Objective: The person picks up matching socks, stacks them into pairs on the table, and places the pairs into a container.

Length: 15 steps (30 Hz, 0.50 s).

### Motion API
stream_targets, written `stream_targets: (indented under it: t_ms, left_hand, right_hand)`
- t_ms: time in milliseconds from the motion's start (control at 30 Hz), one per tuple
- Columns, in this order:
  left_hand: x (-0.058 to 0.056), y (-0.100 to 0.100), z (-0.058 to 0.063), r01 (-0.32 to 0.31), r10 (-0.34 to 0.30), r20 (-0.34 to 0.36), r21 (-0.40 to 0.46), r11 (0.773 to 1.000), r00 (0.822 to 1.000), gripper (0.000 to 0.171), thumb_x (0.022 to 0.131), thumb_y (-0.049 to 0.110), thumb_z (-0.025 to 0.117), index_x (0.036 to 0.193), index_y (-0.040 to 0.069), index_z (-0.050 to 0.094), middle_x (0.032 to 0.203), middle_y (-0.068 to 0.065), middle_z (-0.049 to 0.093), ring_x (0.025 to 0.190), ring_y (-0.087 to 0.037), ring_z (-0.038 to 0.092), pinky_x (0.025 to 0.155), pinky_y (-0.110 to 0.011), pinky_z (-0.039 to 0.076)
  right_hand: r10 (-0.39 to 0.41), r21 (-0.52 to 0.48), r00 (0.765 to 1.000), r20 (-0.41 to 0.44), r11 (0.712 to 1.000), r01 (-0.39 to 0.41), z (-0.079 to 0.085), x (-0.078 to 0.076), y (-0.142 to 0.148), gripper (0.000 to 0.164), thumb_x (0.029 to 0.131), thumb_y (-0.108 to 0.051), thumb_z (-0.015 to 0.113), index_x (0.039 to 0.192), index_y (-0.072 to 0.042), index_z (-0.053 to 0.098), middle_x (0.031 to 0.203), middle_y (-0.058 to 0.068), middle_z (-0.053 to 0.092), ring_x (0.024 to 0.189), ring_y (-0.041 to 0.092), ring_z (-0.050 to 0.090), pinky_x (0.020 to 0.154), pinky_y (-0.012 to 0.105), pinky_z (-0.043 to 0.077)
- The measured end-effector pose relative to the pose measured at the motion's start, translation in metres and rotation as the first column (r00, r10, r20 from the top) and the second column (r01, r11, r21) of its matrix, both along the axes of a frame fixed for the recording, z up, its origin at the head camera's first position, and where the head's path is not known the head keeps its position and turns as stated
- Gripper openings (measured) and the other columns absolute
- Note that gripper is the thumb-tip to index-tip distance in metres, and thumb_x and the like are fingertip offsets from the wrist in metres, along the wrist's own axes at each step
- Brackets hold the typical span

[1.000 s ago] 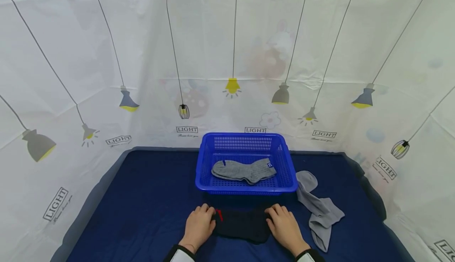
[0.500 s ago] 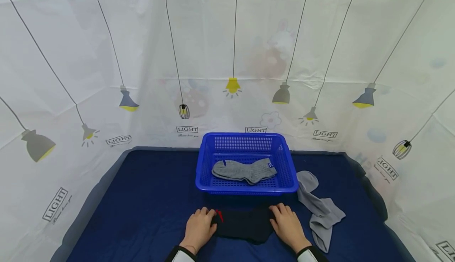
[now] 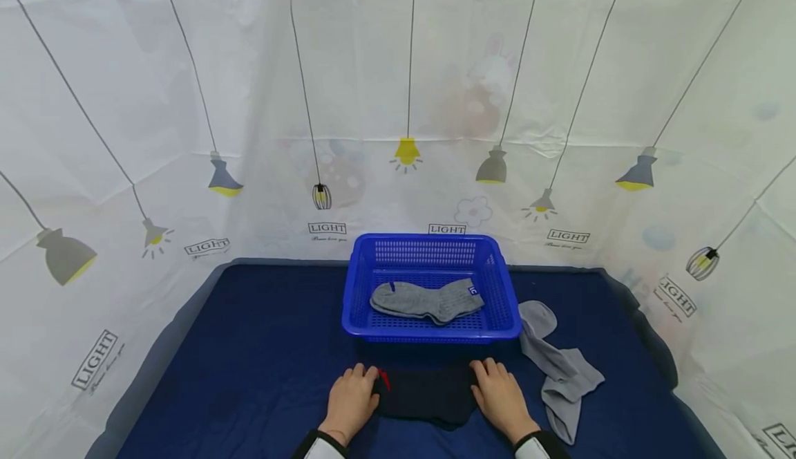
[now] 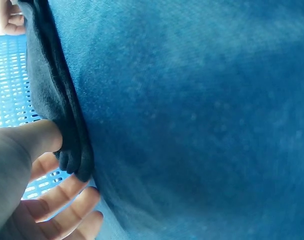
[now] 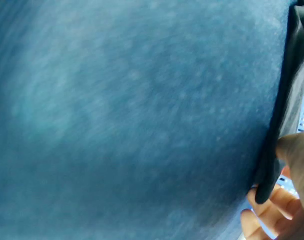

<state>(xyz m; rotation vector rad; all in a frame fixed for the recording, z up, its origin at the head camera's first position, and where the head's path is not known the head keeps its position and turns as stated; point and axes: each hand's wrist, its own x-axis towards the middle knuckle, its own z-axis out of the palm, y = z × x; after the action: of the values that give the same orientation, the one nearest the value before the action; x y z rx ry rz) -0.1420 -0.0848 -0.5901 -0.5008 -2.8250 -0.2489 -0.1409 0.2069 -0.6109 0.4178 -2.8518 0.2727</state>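
Observation:
A dark sock pair (image 3: 429, 397) with a red mark near its left end lies flat in front of the basket, stretched between both hands. My left hand (image 3: 350, 402) pinches its left end; the left wrist view shows the thumb on top of the layered dark fabric (image 4: 51, 75) and fingers beneath. At the opposite end, my right hand (image 3: 502, 398) pinches the sock between thumb and fingers, as the right wrist view shows along the fabric edge (image 5: 282, 120). Grey socks (image 3: 429, 300) with a blue label lie together inside the blue basket (image 3: 432, 333).
Loose light grey socks (image 3: 562, 369) lie crumpled to the right of the basket, near my right hand. A dark blue cloth (image 3: 261, 348) covers the table. White sheeting (image 3: 261, 99) printed with lamps encloses the back and sides.
My right hand has shifted slightly to the right with its end of the dark sock pair. Both hands keep their hold; basket and grey socks stay in place.

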Motion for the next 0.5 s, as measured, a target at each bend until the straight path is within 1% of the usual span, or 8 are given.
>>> stream_targets:
  t_ms: [233,400,500]
  left_hand:
    - [-0.0013,0.001,-0.0018,0.003,-0.003,0.013,0.006,1.0,1.0,0.032,0.061,0.02,0.079,0.084,0.014,0.057,0.072,-0.005,0.053,0.062,-0.023,0.054,0.053,-0.036,0.043]
    - [-0.0027,0.0019,-0.0037,0.009,-0.009,0.025,-0.011,1.0,1.0,0.033,0.062,0.02,0.079,0.084,0.013,0.056,0.072,-0.005,0.053,0.062,-0.022,0.054,0.054,-0.035,0.044]
    - [-0.0031,0.0028,-0.0053,0.014,-0.013,0.014,-0.021,1.0,1.0,0.033,0.062,0.02,0.079,0.084,0.013,0.056,0.072,-0.005,0.054,0.062,-0.021,0.055,0.054,-0.034,0.044]
  right_hand:
    - [0.003,0.017,1.0,-0.007,1.0,-0.003,0.0016,0.0003,-0.0046,0.036,0.074,-0.016,0.073,0.105,-0.006,0.056,0.084,0.008,0.051,0.074,0.024,0.052,0.058,0.037,0.042]
    - [0.013,0.01,1.0,-0.018,1.0,-0.013,0.0036,0.0017,-0.0074,0.035,0.073,-0.013,0.073,0.103,-0.006,0.055,0.081,0.007,0.05,0.07,0.023,0.051,0.055,0.036,0.041]
    - [0.017,0.012,1.0,-0.025,1.0,-0.017,0.0031,0.0023,-0.0083,0.035,0.073,-0.012,0.073,0.102,-0.005,0.054,0.079,0.007,0.049,0.069,0.023,0.051,0.054,0.036,0.04]
